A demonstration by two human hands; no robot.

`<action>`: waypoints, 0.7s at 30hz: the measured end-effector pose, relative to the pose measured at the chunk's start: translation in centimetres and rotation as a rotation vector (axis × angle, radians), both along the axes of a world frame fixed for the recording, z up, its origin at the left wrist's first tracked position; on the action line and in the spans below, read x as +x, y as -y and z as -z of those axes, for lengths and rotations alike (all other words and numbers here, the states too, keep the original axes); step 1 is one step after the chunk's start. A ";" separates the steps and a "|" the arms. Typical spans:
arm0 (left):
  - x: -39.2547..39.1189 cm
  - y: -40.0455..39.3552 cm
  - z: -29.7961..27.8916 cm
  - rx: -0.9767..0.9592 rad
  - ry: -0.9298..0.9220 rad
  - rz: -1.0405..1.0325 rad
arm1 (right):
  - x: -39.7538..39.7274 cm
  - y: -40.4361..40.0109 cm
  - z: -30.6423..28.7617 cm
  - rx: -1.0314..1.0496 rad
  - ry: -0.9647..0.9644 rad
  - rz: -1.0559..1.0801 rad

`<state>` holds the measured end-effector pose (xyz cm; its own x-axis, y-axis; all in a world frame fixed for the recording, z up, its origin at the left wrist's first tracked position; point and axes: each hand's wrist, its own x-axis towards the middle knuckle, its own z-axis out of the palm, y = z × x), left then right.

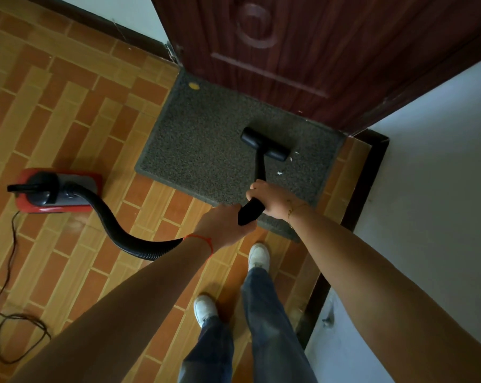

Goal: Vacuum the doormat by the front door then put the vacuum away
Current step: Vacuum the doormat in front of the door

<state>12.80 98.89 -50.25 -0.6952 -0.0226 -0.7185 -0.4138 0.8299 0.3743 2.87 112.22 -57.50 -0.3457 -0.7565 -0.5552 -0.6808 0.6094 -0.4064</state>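
Note:
A dark grey doormat (206, 139) lies on the tiled floor against the brown front door (303, 45). The black vacuum wand (260, 167) ends in a T-shaped nozzle (265, 144) resting on the mat's right half. My right hand (269, 199) grips the wand higher up, and my left hand (222, 225) holds its lower end where the ribbed black hose (117, 222) joins. That hose curves left to the red and grey vacuum body (57, 190) standing on the floor. Small white scraps (280, 173) lie on the mat right of the nozzle, and a yellow bit (193, 85) sits near its far left corner.
The vacuum's power cord (10, 299) trails in loops over the orange tiles at the left. A white wall (427, 161) with a dark skirting board (344, 239) runs close along the right. My feet in white shoes (257, 257) stand just behind the mat.

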 end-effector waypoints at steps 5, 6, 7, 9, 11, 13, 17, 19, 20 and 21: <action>-5.3 -1.3 0.4 0.002 -0.023 0.001 | -5.4 -1.2 0.2 -0.001 -0.016 -0.013; -6.2 -1.5 0.5 -0.001 -0.025 0.006 | -6.4 -1.4 0.3 0.000 -0.020 -0.011; -7.1 -1.7 0.6 -0.004 -0.026 0.011 | -7.3 -1.6 0.4 -0.002 -0.021 -0.012; -8.6 -2.0 0.9 -0.011 -0.023 0.016 | -8.8 -1.9 0.6 -0.001 -0.024 -0.024; -9.7 -2.2 1.2 -0.014 -0.025 0.011 | -10.2 -2.2 1.0 -0.003 -0.026 -0.047; -10.6 -2.6 1.2 -0.018 -0.029 0.013 | -11.2 -2.4 1.1 -0.002 -0.010 -0.052; -12.5 -3.6 0.9 -0.037 -0.025 0.029 | -13.3 -3.3 1.1 0.006 -0.011 -0.079; -13.1 -4.0 0.8 -0.028 -0.026 0.027 | -14.1 -3.7 0.9 0.009 -0.020 -0.103; -13.4 -4.2 0.8 -0.017 -0.026 0.021 | -14.3 -3.9 0.9 0.010 -0.023 -0.111; -13.6 -4.4 0.7 -0.009 -0.022 0.014 | -14.6 -4.1 0.9 0.012 -0.022 -0.116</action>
